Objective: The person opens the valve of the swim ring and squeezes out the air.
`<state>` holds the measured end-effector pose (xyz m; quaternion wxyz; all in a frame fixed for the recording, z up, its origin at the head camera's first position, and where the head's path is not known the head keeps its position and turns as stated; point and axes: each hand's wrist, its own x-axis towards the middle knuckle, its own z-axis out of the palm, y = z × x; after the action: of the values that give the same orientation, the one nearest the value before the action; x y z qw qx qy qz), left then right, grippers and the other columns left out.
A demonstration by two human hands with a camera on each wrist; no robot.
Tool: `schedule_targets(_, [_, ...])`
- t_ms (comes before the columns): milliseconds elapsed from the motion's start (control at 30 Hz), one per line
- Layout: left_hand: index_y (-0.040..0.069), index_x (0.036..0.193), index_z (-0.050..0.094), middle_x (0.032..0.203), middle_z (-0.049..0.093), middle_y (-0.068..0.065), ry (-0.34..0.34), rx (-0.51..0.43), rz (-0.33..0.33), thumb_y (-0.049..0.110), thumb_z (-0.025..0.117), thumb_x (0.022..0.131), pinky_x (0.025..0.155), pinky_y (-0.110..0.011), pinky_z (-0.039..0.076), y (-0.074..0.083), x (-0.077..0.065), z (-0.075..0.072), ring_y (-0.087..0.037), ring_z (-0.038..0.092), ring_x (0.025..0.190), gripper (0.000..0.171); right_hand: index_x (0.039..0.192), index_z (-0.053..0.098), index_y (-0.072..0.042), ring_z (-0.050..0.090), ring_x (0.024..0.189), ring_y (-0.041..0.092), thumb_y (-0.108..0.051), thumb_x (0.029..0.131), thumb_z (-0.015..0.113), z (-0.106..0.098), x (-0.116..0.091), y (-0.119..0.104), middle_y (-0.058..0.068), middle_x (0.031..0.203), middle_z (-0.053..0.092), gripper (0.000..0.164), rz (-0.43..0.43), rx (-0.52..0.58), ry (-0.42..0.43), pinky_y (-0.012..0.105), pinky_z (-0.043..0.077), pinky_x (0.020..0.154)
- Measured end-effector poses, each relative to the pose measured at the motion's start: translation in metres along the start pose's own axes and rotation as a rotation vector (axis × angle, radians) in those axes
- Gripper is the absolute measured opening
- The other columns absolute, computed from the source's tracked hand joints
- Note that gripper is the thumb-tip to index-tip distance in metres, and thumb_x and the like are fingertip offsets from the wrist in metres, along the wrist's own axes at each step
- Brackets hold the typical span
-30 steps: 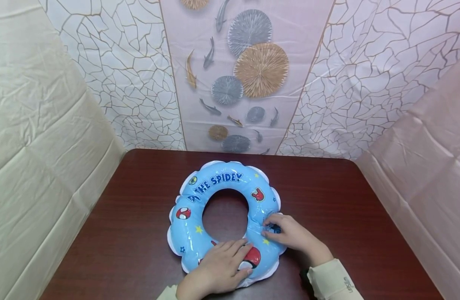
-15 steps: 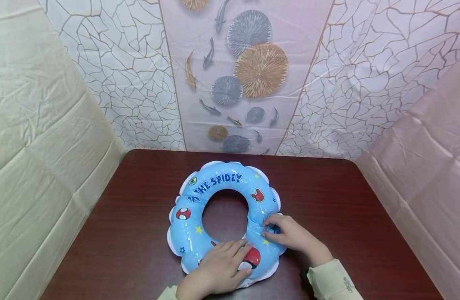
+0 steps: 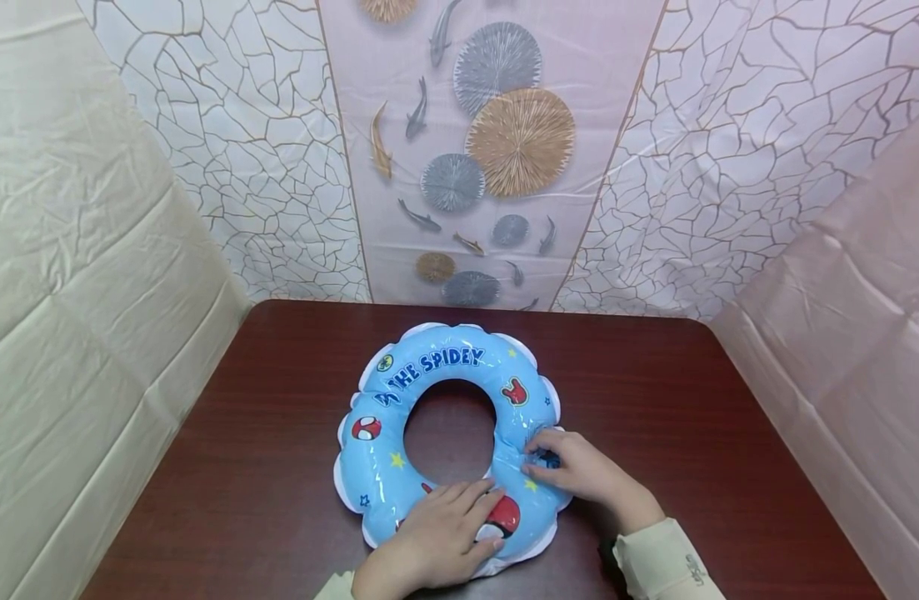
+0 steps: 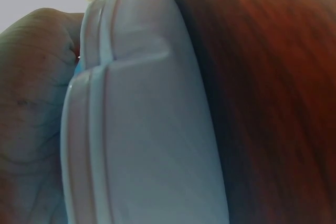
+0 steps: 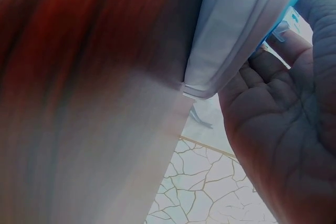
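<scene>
A light-blue inflatable swim ring [image 3: 429, 350] with a white scalloped edge lies flat on the table, printed with "THE SPIDEY", stars and red masks. Its inner side is creased near the right hand. My left hand [image 3: 444, 533] rests on the ring's near part, fingers extended over a red print; in the left wrist view the palm [image 4: 31, 103] lies against its upper side. At the ring's right side, my right hand [image 3: 579, 467] curls thumb and fingers around a clear air valve [image 5: 283, 29], pinching it. The fingers partly cover the valve.
The dark red-brown wooden table [image 3: 279, 400] extends around the ring on all sides. Behind it hangs a patterned cloth [image 3: 519, 142] with fish and round leaf shapes. Pale cloth walls [image 3: 114, 317] stand at left and right.
</scene>
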<state>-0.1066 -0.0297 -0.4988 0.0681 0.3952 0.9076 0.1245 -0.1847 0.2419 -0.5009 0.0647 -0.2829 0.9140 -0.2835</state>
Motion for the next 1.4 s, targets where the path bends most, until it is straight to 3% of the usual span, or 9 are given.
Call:
schedule_targets(300, [0.017,0.156,0.038,0.158,0.039,-0.001,-0.005,-0.003,-0.012,0.053,0.030,0.107,0.114,-0.039,0.036,0.001,-0.002,-0.003,-0.019,0.040,0.141,0.061,0.108,0.071,-0.015,0.059,0.091,0.009,-0.032,0.091,0.076,0.001,0.001,-0.003,-0.007,0.101,0.067,0.024,0.015,0.001,-0.012,0.035,0.056,0.084])
schedule_targets(633, [0.019,0.157,0.035,0.159,0.037,0.000,0.009,0.003,0.001,0.058,0.023,0.106,0.114,-0.039,0.036,-0.006,0.000,0.010,-0.017,0.039,0.142,0.065,0.108,0.071,-0.016,0.060,0.093,0.011,-0.033,0.091,0.076,0.002,0.002,-0.002,-0.007,0.103,0.067,0.025,0.027,-0.001,-0.019,0.036,0.057,0.086])
schedule_targets(1033, [0.019,0.157,0.035,0.159,0.036,0.000,-0.037,-0.024,-0.020,0.056,0.028,0.107,0.114,-0.040,0.036,-0.002,-0.002,0.002,-0.017,0.038,0.143,0.063,0.107,0.071,-0.017,0.060,0.091,0.009,-0.035,0.091,0.076,0.003,0.003,-0.001,-0.008,0.102,0.067,0.025,0.023,-0.001,-0.025,0.035,0.057,0.085])
schedule_targets(1400, [0.021,0.158,0.033,0.161,0.033,0.001,-0.062,-0.009,-0.026,0.057,0.026,0.106,0.115,-0.041,0.034,-0.002,0.002,0.002,-0.018,0.035,0.144,0.064,0.107,0.071,-0.017,0.060,0.092,0.011,-0.035,0.091,0.076,0.001,0.003,0.001,-0.007,0.101,0.067,0.025,0.041,-0.005,-0.020,0.036,0.057,0.085])
